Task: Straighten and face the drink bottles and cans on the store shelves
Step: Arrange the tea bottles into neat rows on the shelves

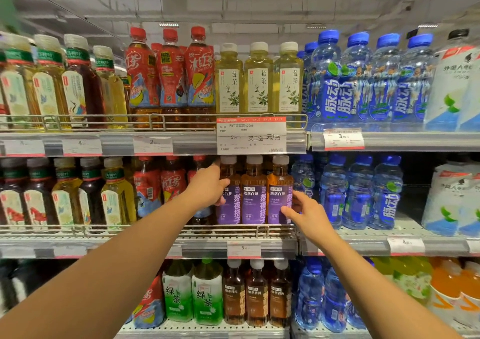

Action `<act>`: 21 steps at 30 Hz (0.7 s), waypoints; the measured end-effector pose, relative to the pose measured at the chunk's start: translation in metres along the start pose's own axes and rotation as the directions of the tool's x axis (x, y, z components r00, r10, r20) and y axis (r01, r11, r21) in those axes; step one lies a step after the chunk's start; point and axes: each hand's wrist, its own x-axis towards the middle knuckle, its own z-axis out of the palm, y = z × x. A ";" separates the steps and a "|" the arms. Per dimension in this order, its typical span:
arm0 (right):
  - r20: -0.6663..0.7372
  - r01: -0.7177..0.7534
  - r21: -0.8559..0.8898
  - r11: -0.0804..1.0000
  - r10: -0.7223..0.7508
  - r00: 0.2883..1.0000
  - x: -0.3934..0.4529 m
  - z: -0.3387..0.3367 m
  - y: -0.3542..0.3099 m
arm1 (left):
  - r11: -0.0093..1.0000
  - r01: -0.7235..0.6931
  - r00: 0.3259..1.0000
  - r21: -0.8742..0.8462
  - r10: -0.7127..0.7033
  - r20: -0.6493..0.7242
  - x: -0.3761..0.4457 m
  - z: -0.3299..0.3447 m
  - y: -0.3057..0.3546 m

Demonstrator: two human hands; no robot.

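Purple-labelled tea bottles, upright, facing forward.

Three amber tea bottles with pale caps and purple labels stand upright side by side at the centre of the frame, on the middle shelf: left bottle, middle bottle, right bottle. Middle and right labels face forward. The left bottle's label is partly hidden, its facing unclear.
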 end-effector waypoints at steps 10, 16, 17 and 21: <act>0.069 0.100 -0.174 0.980 -0.089 0.994 -0.044 -0.033 -0.026 | 0.997 -0.080 0.951 0.001 0.076 -0.299 -0.070 0.014 0.020; 0.354 0.276 -0.215 0.937 -0.188 0.916 -0.087 -0.050 -0.033 | 0.978 -0.154 0.988 0.139 0.157 -0.007 -0.152 0.022 0.030; 0.405 0.313 -0.220 0.924 -0.205 0.891 -0.095 -0.050 -0.033 | 0.977 -0.154 0.988 0.150 0.150 0.038 -0.167 0.022 0.029; 0.514 0.331 -0.130 0.935 -0.222 0.829 -0.138 -0.043 -0.029 | 0.970 -0.110 0.967 0.218 0.054 0.250 -0.232 0.017 0.026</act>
